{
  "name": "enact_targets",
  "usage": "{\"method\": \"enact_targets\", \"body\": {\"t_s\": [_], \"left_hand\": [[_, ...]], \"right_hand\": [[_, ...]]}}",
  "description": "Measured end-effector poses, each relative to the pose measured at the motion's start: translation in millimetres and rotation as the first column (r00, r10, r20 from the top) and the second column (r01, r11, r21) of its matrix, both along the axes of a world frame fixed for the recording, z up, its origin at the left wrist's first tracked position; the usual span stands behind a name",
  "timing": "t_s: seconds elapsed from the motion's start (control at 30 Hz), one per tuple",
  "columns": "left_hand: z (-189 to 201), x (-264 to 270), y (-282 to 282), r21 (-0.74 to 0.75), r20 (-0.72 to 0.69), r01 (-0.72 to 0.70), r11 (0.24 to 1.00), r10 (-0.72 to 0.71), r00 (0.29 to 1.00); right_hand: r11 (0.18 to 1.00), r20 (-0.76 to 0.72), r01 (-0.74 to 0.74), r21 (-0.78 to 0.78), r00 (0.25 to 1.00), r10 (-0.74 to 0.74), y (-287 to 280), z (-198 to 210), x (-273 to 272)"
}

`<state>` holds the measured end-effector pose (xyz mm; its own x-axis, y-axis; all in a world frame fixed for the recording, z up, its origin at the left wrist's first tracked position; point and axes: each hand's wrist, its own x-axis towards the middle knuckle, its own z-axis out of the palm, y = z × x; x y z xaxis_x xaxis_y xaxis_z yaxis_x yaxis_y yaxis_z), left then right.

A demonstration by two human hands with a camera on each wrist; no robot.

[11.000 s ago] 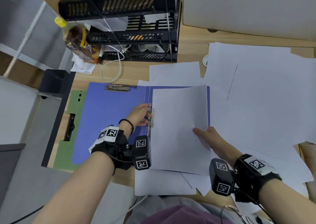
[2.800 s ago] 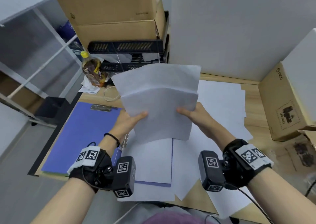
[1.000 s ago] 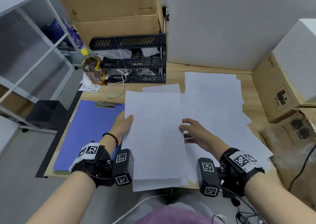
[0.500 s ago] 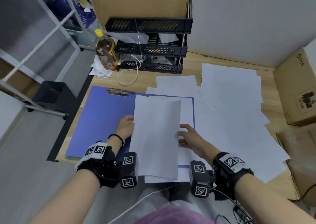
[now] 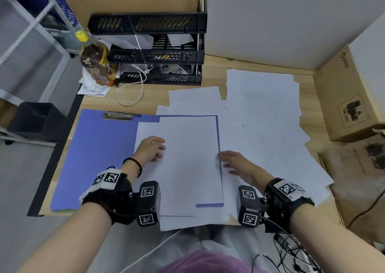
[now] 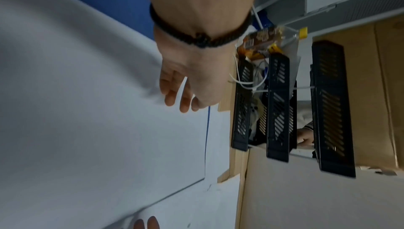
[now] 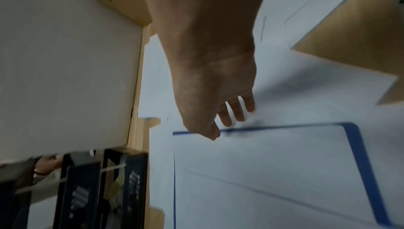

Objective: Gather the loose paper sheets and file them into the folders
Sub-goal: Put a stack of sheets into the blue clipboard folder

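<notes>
A blue folder (image 5: 100,152) lies open on the wooden desk, with a metal clip (image 5: 117,115) at its top left. A stack of white sheets (image 5: 191,168) lies flat on its right half and overhangs the near edge. My left hand (image 5: 155,148) rests with straight fingers on the stack's left edge, and the left wrist view shows this hand (image 6: 179,98) flat over white paper. My right hand (image 5: 228,161) lies with relaxed fingers at the stack's right edge, by the folder's blue border (image 7: 284,126). More loose sheets (image 5: 264,110) spread to the right.
A black stacked letter tray (image 5: 158,52) stands at the back, with a brown bottle (image 5: 95,64) and a white cable (image 5: 131,93) beside it. A cardboard box (image 5: 350,93) stands at the right. A dark bin (image 5: 35,116) sits beyond the desk's left edge.
The stack that both hands held up and tilted now lies flat on the folder's right half. Both hands have let go of it and rest at its side edges.
</notes>
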<state>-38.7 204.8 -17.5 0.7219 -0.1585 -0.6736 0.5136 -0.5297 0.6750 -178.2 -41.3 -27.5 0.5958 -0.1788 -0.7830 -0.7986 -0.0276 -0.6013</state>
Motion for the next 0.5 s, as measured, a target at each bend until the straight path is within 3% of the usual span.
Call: {"method": "enact_targets", "body": {"t_s": [0.23, 0.5], "left_hand": [[-1.6, 6.3, -84.4, -0.079, -0.038, 0.119, 0.990, -0.122, 0.992], [-27.2, 17.3, -168.9, -0.040, -0.143, 0.184, 0.982, -0.188, 0.972]], "right_hand": [[0.983, -0.028, 0.127, -0.131, 0.991, -0.132, -87.9, -11.7, -8.2], [0.944, -0.046, 0.200, -0.262, 0.975, -0.219, -190.5, -23.2, -2.7]]}}
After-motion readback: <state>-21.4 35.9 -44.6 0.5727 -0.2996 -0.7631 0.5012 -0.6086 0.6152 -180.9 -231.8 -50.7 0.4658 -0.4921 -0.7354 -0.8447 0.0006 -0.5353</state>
